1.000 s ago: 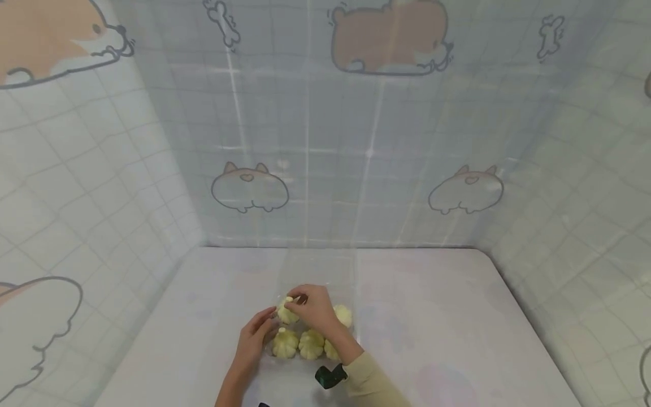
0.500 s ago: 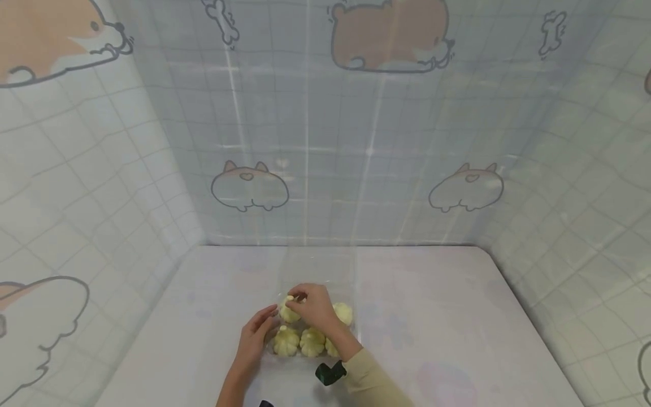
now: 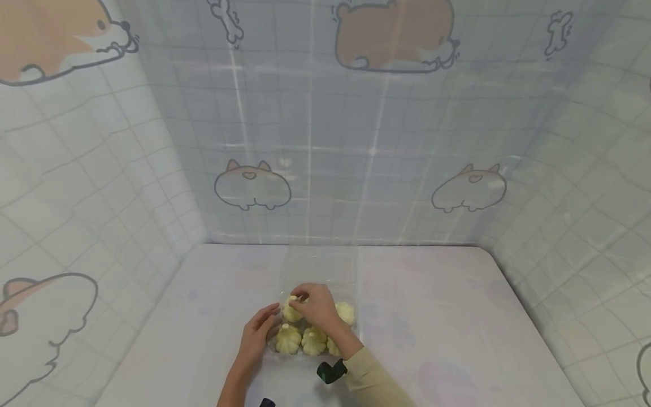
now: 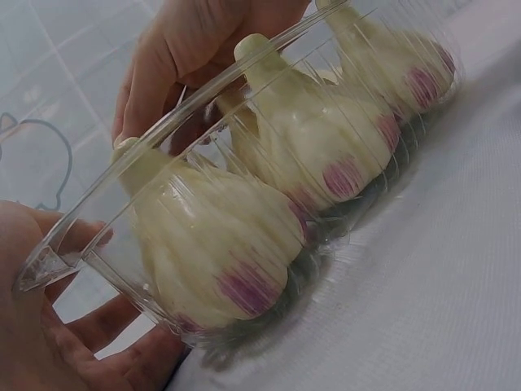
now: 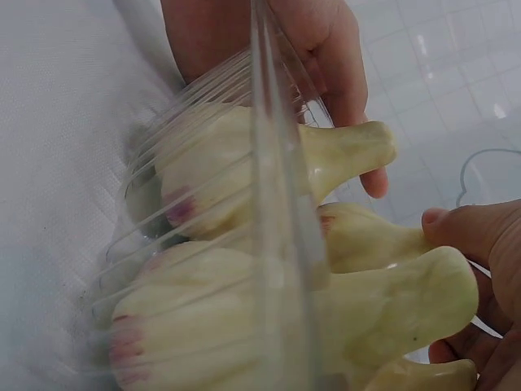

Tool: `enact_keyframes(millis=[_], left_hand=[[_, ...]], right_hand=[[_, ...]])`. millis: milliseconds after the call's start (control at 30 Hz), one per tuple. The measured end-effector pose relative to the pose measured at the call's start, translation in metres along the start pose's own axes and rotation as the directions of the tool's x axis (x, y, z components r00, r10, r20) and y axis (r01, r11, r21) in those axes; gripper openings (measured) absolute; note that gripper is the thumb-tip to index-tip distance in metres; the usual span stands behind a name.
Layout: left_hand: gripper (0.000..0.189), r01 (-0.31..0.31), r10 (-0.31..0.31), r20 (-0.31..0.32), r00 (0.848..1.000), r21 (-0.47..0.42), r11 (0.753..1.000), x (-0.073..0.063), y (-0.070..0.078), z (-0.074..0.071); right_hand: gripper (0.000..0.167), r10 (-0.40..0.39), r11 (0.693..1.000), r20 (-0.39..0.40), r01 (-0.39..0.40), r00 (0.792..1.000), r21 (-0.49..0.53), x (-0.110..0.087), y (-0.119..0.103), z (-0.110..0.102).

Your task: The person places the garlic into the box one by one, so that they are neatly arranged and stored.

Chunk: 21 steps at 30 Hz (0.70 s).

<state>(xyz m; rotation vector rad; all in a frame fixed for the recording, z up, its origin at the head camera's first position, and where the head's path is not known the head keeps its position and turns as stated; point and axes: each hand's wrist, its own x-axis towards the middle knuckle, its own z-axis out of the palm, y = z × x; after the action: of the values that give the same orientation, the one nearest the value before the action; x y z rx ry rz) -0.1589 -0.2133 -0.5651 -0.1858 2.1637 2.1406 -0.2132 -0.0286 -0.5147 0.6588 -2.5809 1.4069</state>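
Note:
A clear plastic box [image 4: 189, 109] holds several garlic bulbs with pale stems and purple-tinged bases. My right hand [image 3: 317, 308] reaches over it and pinches the far-left garlic bulb [image 3: 292, 314] near its stem. In the right wrist view, the thumb [image 5: 464, 226] presses that stem while the other fingers are partly hidden. My left hand [image 3: 253, 338] rests along the box's left side, its fingers touching the wall. Two front bulbs, one on the left [image 3: 288, 341] and one in the middle [image 3: 313, 342], sit upright. My right forearm partly covers the front-right bulb [image 3: 333, 346].
The box's clear lid [image 3: 320, 264] lies folded back toward the rear wall. Another bulb [image 3: 345, 312] sits at the box's far right. A pale tabletop [image 3: 432, 316] surrounds the box, with patterned sheeting [image 3: 330, 124] behind and on both sides. A dark wrist device [image 3: 331, 371] hangs below the right forearm.

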Motion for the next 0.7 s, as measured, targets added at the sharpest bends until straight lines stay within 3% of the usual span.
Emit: enact_keyframes(millis=[700], left_hand=[[0.036,-0.045,0.045,-0.001,0.999,-0.003,0.999,0.0006,-0.0033,-0.0004]], right_hand=[[0.014,0.039,0.994,0.079,-0.031,0.996,-0.102,-0.0017,-0.0021,0.0022]])
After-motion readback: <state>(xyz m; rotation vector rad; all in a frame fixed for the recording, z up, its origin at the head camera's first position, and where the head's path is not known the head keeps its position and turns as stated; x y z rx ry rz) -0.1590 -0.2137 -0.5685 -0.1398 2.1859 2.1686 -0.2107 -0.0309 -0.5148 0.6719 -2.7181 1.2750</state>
